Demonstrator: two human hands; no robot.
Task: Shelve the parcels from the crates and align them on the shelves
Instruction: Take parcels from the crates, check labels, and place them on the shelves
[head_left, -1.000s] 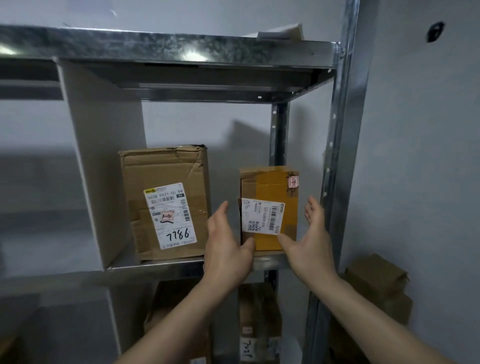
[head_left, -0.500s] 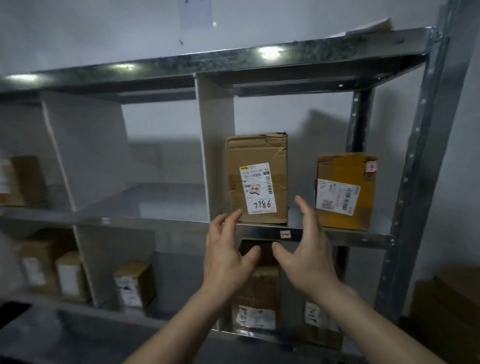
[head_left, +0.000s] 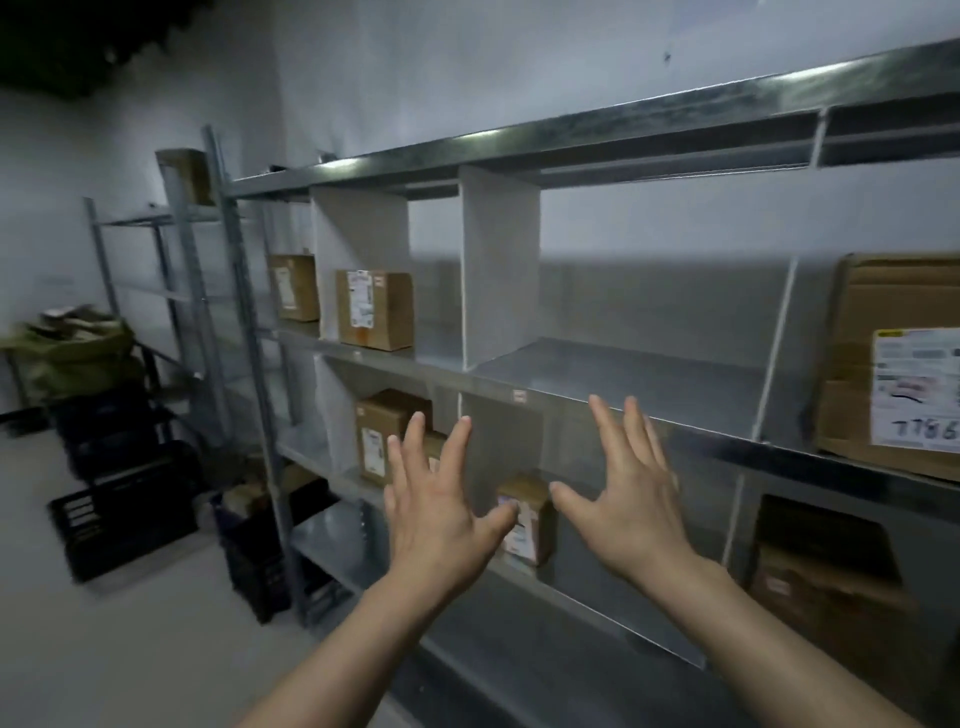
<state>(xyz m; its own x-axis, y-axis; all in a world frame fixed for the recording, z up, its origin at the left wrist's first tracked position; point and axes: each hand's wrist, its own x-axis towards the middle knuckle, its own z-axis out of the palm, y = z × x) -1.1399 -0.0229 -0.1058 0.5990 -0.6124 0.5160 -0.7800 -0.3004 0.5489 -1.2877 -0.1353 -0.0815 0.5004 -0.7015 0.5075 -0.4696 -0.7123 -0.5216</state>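
Two hands are up in front of the shelves (head_left: 613, 382). The left hand (head_left: 436, 512) has its fingers spread wide and holds nothing. The right hand (head_left: 631, 501) is spread wide too and holds nothing. The hands are apart and touch no box. On the middle shelf there are three boxes in view: one small box (head_left: 295, 287) far to the left, a second box (head_left: 375, 309) just beside a white divider (head_left: 500, 265), and a big box (head_left: 896, 364) at the right edge with a white label and numbers written by hand. On the shelf below there are two boxes I can count well: a tall box (head_left: 387, 434) behind the left hand, and a little box (head_left: 527, 517) between the two hands, further back. One more dark box (head_left: 826, 587) sits low on the right. Another box (head_left: 187, 174) stands on top of the rack at the left. On the floor at the left there are black crates (head_left: 122, 519) stacked up, and a green bag (head_left: 75, 356) lies on top of them.
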